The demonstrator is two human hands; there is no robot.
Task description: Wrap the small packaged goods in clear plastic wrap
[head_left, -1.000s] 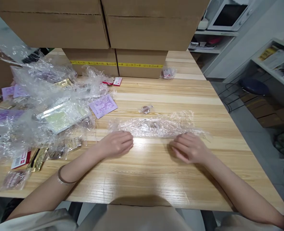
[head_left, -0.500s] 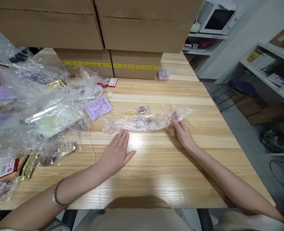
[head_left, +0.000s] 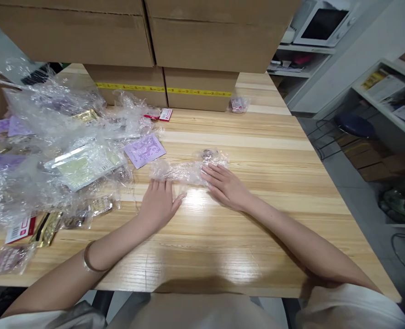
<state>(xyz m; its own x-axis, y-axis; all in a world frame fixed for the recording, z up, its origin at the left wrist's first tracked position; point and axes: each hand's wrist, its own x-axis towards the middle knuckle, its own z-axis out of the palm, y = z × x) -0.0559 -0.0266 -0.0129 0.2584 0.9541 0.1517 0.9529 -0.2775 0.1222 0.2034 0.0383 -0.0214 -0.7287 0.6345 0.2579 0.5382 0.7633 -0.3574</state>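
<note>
A clear, crinkled plastic bag (head_left: 178, 172) lies across the wooden table in front of me. Flat on the table, my left hand (head_left: 157, 203) has its fingertips at the bag's near left edge and its thumb spread away. My right hand (head_left: 228, 187) rests with outstretched fingers on the bag's right part, hiding some of it. Just beyond the right fingers is a small brown item in clear wrap (head_left: 207, 155). A purple sachet (head_left: 145, 151) lies beyond my left hand.
A heap of clear plastic packaging (head_left: 72, 132) with pouches and sachets covers the table's left side. Stacked cardboard boxes (head_left: 202, 82) stand along the back. A small wrapped packet (head_left: 238, 105) sits beside them. Shelves and a blue stool (head_left: 355, 125) are off to the right.
My right hand has moved left from the bag's far right end onto its middle. The bag's right end is drawn in, so it looks shorter. My left hand stays near its left edge.
</note>
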